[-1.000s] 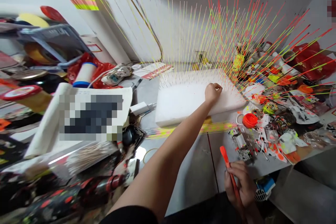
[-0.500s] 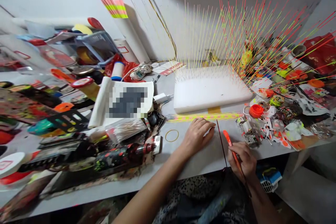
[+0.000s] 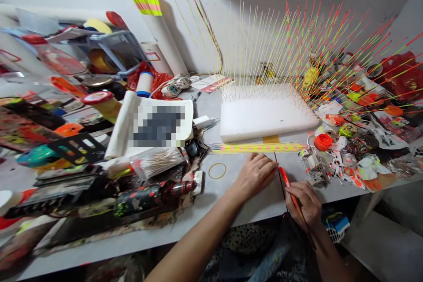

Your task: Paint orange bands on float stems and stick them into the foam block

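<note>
Compared with the earlier frame, the left hand (image 3: 257,172) is moved a little toward the brush (image 3: 283,175), so that its fingertips are now just beside the orange tip. The right hand (image 3: 306,202) is nearly in the same place, near the front edge of the tabletop (image 3: 214,205).

The right hand is closed around the brush handle, with the thumb and fingers pressed together, and the tip is directed up and to the left. The left hand is curled, its fingers brought close at the ends — whether a thin thing is pinched there, or whether they touch the bristles, I cannot tell.

The brush is in the air between the two hands, above the front part of the tabletop. Farther from the front edge lies the bundle of yellow-and-pink sticks (image 3: 254,147), along the front edge of the white foam block (image 3: 264,119).

In my judgement, the main risk is the paint: the tip looks wet, and because the left fingers are so close, a small slip may smear orange on the skin, and later on whatever they touch. If the brush is too full, a drop may fall on the tabletop below. Also, the left knuckles are near the bundle — a careless lift of the wrist may push those sticks out of line.
</note>
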Demonstrator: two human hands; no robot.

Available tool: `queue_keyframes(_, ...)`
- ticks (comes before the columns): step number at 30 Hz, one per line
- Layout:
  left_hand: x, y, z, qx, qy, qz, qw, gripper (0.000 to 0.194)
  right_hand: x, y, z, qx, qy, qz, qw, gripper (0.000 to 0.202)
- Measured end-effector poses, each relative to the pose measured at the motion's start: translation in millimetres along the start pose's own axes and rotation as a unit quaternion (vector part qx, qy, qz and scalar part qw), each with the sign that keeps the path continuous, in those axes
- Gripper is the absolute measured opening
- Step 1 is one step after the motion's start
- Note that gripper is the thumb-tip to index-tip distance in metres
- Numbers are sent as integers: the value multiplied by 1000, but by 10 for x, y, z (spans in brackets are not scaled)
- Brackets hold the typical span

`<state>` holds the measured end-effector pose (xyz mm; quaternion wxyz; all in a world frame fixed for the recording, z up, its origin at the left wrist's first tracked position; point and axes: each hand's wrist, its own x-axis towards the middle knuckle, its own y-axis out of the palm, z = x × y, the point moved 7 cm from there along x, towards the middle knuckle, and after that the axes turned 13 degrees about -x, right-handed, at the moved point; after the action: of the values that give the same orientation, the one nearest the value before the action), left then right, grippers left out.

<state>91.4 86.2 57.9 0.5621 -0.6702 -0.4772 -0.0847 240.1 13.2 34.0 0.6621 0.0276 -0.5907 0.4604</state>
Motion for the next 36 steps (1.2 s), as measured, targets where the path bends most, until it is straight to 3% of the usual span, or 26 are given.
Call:
queue_keyframes(9, 9, 3, -30, -4, 27, -10, 1000, 11, 18, -7, 20, -5, -4, -2, 1000, 25)
queue_keyframes(27, 7, -58, -3, 33, 9, -40, 999, 12, -9, -21, 3, 3, -3, -14, 1000, 25)
queue_keyframes(32, -100, -289, -149, 64, -11, -73, 995, 9, -8, -49, -7, 12, -1, -30, 999, 24)
queue_keyframes(36, -509, -676, -396, 99, -41, -113, 988, 15, -14, -61, -26, 19, 1, -35, 999, 24)
